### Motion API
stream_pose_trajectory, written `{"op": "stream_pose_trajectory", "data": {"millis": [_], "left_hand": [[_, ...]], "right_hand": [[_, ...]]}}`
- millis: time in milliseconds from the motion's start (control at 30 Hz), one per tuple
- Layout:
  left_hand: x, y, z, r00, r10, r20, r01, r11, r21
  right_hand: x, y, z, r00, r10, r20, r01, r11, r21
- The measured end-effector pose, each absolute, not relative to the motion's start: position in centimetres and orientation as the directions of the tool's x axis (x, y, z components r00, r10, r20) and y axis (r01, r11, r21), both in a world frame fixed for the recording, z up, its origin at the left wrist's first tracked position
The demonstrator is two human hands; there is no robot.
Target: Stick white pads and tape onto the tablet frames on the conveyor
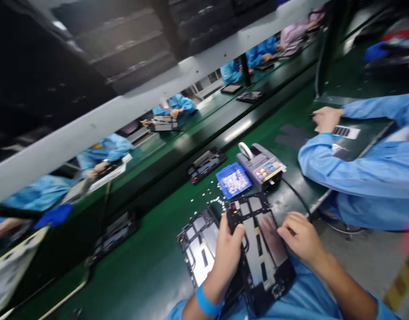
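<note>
My left hand (228, 249) grips the left edge of a black tablet back frame (264, 253) that is held tilted over my lap at the table's edge. My right hand (299, 238) rests on the frame's right edge, fingers curled against it. A second similar black frame (198, 249) lies flat on the green table just to the left, partly under my left hand. A blue wristband shows on my left wrist.
A blue tray (233, 180) of small white parts sits beyond the frames, with loose white bits scattered beside it. A grey tape dispenser (261, 165) stands to its right. A co-worker's blue sleeve (341, 171) reaches across at right. Other workers sit across the conveyor (204, 133).
</note>
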State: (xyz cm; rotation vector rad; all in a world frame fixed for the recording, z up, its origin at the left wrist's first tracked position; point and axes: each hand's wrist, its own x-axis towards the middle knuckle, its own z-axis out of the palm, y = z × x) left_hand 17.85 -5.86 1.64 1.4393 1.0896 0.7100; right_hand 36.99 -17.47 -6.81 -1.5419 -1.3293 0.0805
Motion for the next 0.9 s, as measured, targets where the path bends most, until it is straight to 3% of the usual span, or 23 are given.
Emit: {"op": "stream_pose_trajectory", "data": {"millis": [300, 700, 900], "left_hand": [[20.5, -5.5, 1.4, 0.479, 0.864, -0.156, 0.197, 0.068, 0.978], [21.7, -4.1, -0.4, 0.502, 0.841, -0.203, 0.192, 0.121, 0.974], [21.8, -3.3, -0.8, 0.461, 0.866, -0.194, 0.21, 0.106, 0.972]], "right_hand": [[33.8, -12.9, -1.6, 0.105, 0.682, 0.723, 0.574, 0.553, -0.604], [33.5, -10.5, -1.8, 0.157, 0.63, 0.76, 0.557, 0.579, -0.595], [33.7, -9.4, -3.6, 0.054, 0.725, 0.687, 0.636, 0.505, -0.584]]}}
